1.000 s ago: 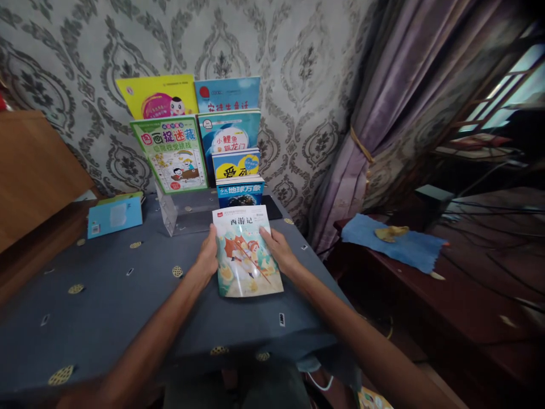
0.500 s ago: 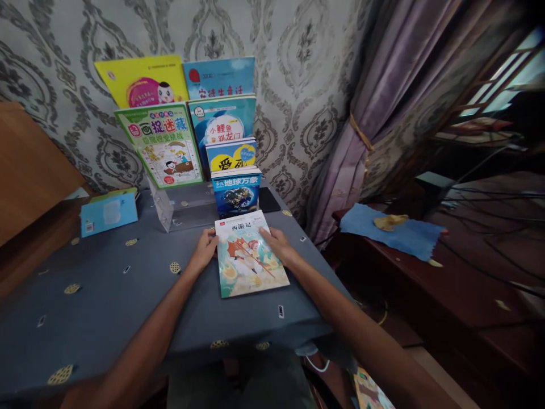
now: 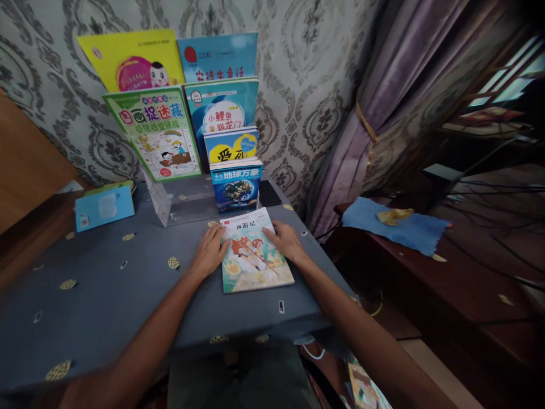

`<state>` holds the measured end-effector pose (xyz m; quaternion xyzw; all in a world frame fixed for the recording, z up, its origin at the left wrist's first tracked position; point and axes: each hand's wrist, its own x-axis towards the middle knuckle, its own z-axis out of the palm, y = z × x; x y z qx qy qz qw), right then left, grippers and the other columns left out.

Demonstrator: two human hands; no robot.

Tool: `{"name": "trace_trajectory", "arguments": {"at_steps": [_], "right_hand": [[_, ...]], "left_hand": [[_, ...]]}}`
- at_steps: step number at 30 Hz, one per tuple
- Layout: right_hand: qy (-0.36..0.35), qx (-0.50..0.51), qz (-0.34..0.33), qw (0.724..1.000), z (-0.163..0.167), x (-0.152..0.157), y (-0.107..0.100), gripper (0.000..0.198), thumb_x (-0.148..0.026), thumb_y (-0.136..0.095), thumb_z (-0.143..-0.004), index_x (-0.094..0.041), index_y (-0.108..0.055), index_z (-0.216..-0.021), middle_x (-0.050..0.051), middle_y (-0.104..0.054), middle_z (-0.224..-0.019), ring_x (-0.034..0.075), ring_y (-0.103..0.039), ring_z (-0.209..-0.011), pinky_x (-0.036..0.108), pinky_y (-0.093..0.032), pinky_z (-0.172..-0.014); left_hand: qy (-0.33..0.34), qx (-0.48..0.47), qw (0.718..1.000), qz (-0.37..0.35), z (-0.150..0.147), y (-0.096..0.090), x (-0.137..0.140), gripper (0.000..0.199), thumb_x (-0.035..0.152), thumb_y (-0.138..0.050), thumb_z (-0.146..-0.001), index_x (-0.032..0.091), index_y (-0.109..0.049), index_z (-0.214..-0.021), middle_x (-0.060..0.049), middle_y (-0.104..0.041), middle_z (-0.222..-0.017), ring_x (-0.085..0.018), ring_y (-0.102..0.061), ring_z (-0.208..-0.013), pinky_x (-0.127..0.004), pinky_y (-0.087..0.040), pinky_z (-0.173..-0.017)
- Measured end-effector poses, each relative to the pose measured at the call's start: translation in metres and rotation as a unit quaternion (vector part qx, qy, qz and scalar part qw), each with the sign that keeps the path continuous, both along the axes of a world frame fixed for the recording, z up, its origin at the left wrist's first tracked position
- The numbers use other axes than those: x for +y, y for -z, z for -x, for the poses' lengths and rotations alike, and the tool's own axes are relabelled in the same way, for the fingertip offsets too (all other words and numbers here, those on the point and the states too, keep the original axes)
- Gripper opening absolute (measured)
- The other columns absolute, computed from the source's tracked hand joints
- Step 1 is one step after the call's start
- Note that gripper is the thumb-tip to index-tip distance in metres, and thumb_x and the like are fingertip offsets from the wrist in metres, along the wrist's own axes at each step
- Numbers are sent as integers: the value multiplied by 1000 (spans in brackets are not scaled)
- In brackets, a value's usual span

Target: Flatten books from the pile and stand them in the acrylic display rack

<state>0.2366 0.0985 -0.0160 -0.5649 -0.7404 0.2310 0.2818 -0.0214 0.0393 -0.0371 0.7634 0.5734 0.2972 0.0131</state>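
A picture book (image 3: 256, 255) with a white and green cover, a figure in a red cape and Chinese lettering lies face up, slightly turned, on the cloth-covered table. At its left edge is my left hand (image 3: 210, 248), thumb over the cover and fingers along the side. My right hand (image 3: 287, 241) grips the right edge, its thumb on the cover and its other fingers partly hidden. Just behind stands a blue book with a globe (image 3: 235, 190), in front of a clear display stand (image 3: 187, 211) with several upright books, among them a green-bordered one (image 3: 155, 136).
A pale blue book (image 3: 105, 207) lies on others at the table's left back. Behind the stand, a dark flat object (image 3: 269, 194) rests on the patterned tablecloth (image 3: 149, 284). To the right, a blue cloth (image 3: 392, 227) lies on dark red furniture, beside a tied purple curtain (image 3: 344, 147).
My left hand has shifted further onto the book's left side, with its fingers flatter. The book still lies between both hands. The view has tilted a little downward.
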Motion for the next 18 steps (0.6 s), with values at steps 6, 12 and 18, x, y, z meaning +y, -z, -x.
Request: {"name": "trace_trajectory", "arguments": {"at_steps": [6,12,18], "right_hand": [[27,-31,-29,999,0,-2,-2,36,-32,-61,-90,-17,-65,-122,6,-75,-87,23,-68,-78,29,-46,-68],[28,28,-35,999,0,4,3,39,-28,-62,-86,-16,-65,-123,5,-75,-86,21,-67,-75,30,-48,-69],[33,80,-7,996,-3,12,8,32,-30,-64,-83,-17,-71,-112,4,-75,-80,20,-66,-71,30,-50,-69]], "left_hand": [[-11,48,998,27,-2,8,1,43,36,-43,-101,13,-55,-136,-17,-53,-148,-27,-45,-141,-47,-34,-119],[-9,45,998,32,-6,3,-1,43,36,-44,-100,13,-54,-136,-19,-54,-146,-30,-44,-141,-50,-36,-116],[-7,41,999,35,-7,4,-1,41,36,-47,-99,15,-55,-134,-19,-54,-146,-30,-47,-138,-49,-36,-116]]}}
